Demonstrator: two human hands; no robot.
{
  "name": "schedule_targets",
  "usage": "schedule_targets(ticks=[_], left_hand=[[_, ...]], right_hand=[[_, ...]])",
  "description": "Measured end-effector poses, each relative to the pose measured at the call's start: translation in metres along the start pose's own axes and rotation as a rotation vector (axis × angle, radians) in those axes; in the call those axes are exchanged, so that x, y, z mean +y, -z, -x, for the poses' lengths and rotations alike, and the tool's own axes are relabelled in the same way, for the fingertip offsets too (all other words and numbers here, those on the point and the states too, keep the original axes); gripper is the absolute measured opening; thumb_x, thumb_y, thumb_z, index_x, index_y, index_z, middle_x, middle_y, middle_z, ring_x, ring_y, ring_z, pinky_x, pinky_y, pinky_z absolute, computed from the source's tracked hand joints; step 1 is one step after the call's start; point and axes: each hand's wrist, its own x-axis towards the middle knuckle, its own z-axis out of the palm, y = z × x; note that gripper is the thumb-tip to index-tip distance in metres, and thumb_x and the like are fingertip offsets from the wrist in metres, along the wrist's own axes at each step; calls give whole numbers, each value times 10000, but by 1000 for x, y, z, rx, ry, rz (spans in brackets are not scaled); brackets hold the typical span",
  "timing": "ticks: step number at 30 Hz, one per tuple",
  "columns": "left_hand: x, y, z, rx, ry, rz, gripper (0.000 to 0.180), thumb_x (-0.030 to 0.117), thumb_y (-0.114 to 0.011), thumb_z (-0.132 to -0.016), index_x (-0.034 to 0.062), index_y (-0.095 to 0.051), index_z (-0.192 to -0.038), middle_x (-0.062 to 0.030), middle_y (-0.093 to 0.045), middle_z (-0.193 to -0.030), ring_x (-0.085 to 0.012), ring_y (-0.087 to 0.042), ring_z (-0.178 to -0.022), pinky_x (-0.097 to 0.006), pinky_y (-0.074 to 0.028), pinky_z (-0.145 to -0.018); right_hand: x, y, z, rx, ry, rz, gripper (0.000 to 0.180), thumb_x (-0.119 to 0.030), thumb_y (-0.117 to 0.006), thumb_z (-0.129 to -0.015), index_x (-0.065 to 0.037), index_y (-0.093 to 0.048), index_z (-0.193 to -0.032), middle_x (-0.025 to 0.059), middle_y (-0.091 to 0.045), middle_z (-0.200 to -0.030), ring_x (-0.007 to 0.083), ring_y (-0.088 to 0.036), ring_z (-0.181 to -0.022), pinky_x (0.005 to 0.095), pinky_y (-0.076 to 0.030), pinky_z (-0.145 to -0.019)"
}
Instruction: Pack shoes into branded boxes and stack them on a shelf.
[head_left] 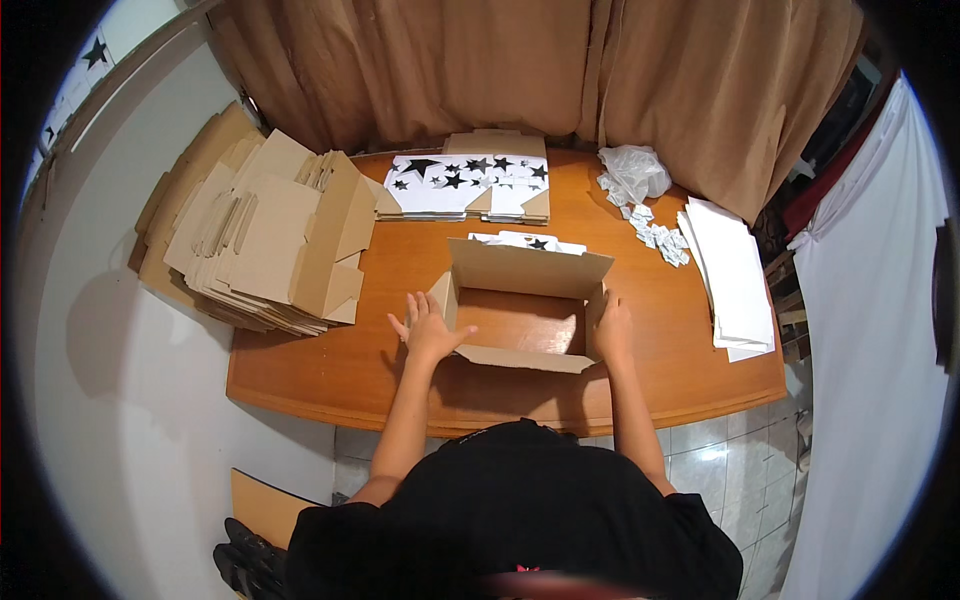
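Observation:
A brown cardboard box [530,262] stands opened out in the middle of the wooden table, with the tabletop showing through its bottom. Against its left end lies my left hand [432,328], fingers spread and thumb reaching over the near wall's corner. My right hand [613,328] grips the right end wall, its fingers partly hidden. White paper with black stars [540,243] peeks up behind the box's far wall; how it is attached does not show.
Folded cardboard boxes [255,230] pile up on the table's left. At the back lie star-printed sheets [455,185] with flat cardboard pieces. To the right are a clear plastic bag [635,174], small pale packets [662,240] and a stack of white paper [728,275].

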Motion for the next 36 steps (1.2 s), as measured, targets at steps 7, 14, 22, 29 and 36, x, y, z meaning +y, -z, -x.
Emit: schedule_targets(ticks=[7,14,22,29,36], left_hand=[[-27,-25,-3,-85,-226,363,1306,574,-792,-465,76,-71,-1433,-199,-19,-1487,-320,-3,-1383,-595,-33,-1048],[-28,-38,8,231,-428,413,1243,575,-795,-446,98,-168,-1408,-149,-130,-1479,-311,-139,-1363,-602,-62,-1036],[-18,-21,9,160,-393,190,1156,621,-728,-508,86,-227,-1401,-146,-162,-1476,-296,-120,-1373,-647,19,-1001],[7,-13,10,4,-351,-37,1174,696,-634,-558,22,-192,-1411,-199,-65,-1485,-308,-45,-1384,-668,102,-972],[19,-31,6,-58,-462,-21,1218,726,-614,-550,-11,-162,-1408,-242,-37,-1472,-325,-29,-1382,-626,83,-1010]], right_hand=[[-2,16,-24,-19,-39,-122,724,-66,-636,-715,-98,-293,-1352,223,-590,-928,377,-580,-858,450,-475,-726],[16,12,-29,48,133,-206,603,36,-644,-673,-188,-463,-1203,142,-573,-1118,322,-605,-888,402,-478,-743],[18,11,-1,-64,291,-163,581,-285,-721,-674,-178,-535,-1214,200,-428,-1276,384,-456,-1126,436,-419,-905],[22,6,4,-132,224,-39,661,-330,-696,-703,-186,-452,-1301,245,-303,-1358,419,-333,-1212,485,-304,-991],[64,4,8,278,-150,-226,515,-346,-572,-843,7,-475,-1205,230,-423,-1268,353,-431,-1136,462,-346,-947]])
